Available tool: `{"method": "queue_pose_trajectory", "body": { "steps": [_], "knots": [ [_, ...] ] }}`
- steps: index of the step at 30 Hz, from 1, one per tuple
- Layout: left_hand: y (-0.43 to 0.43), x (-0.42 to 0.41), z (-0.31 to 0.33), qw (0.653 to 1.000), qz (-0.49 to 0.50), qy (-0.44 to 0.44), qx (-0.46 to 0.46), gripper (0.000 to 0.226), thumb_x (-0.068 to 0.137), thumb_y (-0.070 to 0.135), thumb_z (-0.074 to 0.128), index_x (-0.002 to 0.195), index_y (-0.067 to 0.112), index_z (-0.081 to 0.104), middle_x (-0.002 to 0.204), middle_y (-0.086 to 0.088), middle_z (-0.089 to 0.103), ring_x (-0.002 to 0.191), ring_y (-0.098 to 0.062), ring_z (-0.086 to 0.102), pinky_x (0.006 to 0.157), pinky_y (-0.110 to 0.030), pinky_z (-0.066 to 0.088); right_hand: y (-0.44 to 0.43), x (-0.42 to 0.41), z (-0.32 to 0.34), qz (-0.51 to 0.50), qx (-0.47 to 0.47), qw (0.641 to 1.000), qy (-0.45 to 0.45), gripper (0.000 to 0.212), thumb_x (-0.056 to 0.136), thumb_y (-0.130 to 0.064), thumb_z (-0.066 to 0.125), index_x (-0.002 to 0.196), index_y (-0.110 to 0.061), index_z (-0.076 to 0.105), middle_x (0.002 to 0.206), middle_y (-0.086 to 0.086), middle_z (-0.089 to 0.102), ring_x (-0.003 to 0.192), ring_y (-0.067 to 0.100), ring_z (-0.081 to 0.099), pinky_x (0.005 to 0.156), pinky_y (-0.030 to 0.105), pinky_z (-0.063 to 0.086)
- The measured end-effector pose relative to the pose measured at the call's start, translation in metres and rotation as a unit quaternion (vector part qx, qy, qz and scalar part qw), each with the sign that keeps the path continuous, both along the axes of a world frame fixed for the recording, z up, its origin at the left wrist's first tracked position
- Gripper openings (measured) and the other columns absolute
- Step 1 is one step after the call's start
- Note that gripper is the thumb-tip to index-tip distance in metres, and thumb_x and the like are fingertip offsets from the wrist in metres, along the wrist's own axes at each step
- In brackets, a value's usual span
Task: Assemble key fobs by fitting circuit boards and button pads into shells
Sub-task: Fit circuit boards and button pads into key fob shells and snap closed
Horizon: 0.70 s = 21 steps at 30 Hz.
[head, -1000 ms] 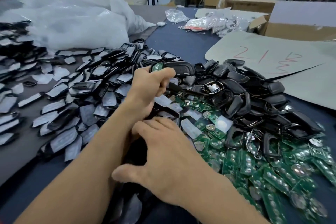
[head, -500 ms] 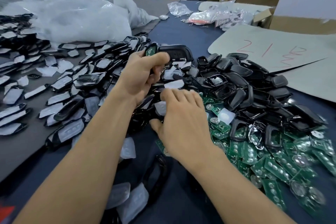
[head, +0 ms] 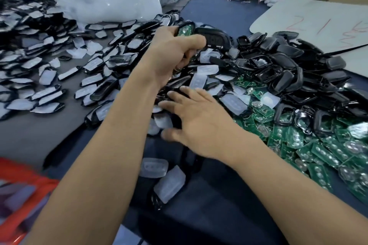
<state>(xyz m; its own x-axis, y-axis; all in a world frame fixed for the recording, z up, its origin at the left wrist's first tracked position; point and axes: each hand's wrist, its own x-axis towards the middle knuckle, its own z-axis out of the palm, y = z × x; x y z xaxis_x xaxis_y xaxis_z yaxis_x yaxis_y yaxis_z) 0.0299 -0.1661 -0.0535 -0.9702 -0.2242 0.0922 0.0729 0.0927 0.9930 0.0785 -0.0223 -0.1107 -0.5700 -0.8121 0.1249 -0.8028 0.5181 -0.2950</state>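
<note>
Left hand holds one shell; right hand flat on the parts heap.

The left hand [head: 175, 53] is clamped round one black shell [head: 215, 39], with one green circuit board [head: 185, 31] showing at its 12 o'clock. The right hand [head: 199, 123] sits just below the left wrist, fingers spread on loose parts (fingertips blurred; contact with the wrist cannot be told). Two button pads [head: 169, 184] lie at its 6 o'clock. Past counting are the board heap [head: 318, 151] at 4 o'clock, empty shells [head: 288, 61] at 2 o'clock and padded shells [head: 45, 93] at 9 o'clock. One cardboard sheet [head: 310, 16] lies at 1 o'clock.

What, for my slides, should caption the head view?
Left hand grips a circuit board and black shell; right hand spread over button pads.
</note>
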Motion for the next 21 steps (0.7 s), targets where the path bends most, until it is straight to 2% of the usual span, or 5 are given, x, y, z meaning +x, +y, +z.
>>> {"method": "queue_pose_trajectory", "body": {
  "steps": [6, 9, 11, 14, 21],
  "knots": [
    [-0.005, 0.012, 0.004, 0.999, 0.042, 0.014, 0.027, 0.045, 0.083, 0.002, 0.071, 0.047, 0.023, 0.055, 0.049, 0.003, 0.045, 0.043, -0.012, 0.032, 0.039, -0.022, 0.023, 0.010, -0.009, 0.005, -0.089, -0.065, 0.993, 0.042, 0.050, 0.100, -0.031, 0.055, 0.150, -0.026, 0.052, 0.167, 0.002, 0.033, 0.156, 0.026, 0.018, 0.127, 0.039, 0.002],
    [-0.003, 0.012, 0.007, 0.997, 0.062, 0.016, 0.051, 0.038, 0.086, -0.001, 0.068, 0.058, 0.017, 0.050, 0.048, 0.003, 0.043, 0.038, -0.010, 0.034, 0.039, -0.021, 0.022, 0.016, 0.008, 0.020, -0.008, -0.148, 0.989, -0.011, 0.060, 0.087, -0.049, 0.066, 0.143, -0.027, 0.061, 0.160, -0.003, 0.045, 0.153, 0.018, 0.023, 0.127, 0.032, 0.012],
    [-0.005, 0.011, 0.011, 0.997, 0.058, 0.016, 0.046, 0.034, 0.088, 0.000, 0.069, 0.063, 0.015, 0.051, 0.048, 0.004, 0.044, 0.038, -0.009, 0.036, 0.039, -0.020, 0.024, 0.018, 0.025, 0.023, 0.097, -0.083, 0.990, -0.065, 0.083, 0.078, -0.069, 0.067, 0.151, -0.035, 0.048, 0.166, -0.007, 0.034, 0.155, 0.012, 0.013, 0.123, 0.025, 0.002],
    [-0.006, 0.009, 0.016, 0.998, 0.053, 0.015, 0.025, 0.026, 0.087, 0.004, 0.071, 0.069, 0.012, 0.054, 0.051, 0.003, 0.046, 0.042, -0.011, 0.035, 0.041, -0.021, 0.026, 0.016, 0.031, 0.012, 0.153, 0.069, 0.980, -0.107, 0.102, 0.076, -0.083, 0.062, 0.161, -0.044, 0.022, 0.174, -0.009, 0.003, 0.158, 0.013, -0.008, 0.125, 0.034, -0.008],
    [0.002, 0.004, 0.016, 0.997, 0.056, 0.028, 0.036, 0.032, 0.084, 0.004, 0.072, 0.062, 0.017, 0.051, 0.051, 0.002, 0.044, 0.045, -0.013, 0.030, 0.041, -0.022, 0.024, 0.000, -0.016, 0.001, -0.068, 0.025, 0.993, 0.090, 0.049, 0.104, -0.053, 0.043, 0.149, -0.034, 0.050, 0.164, -0.002, 0.035, 0.151, 0.023, 0.023, 0.126, 0.040, 0.009]
  ]
}}
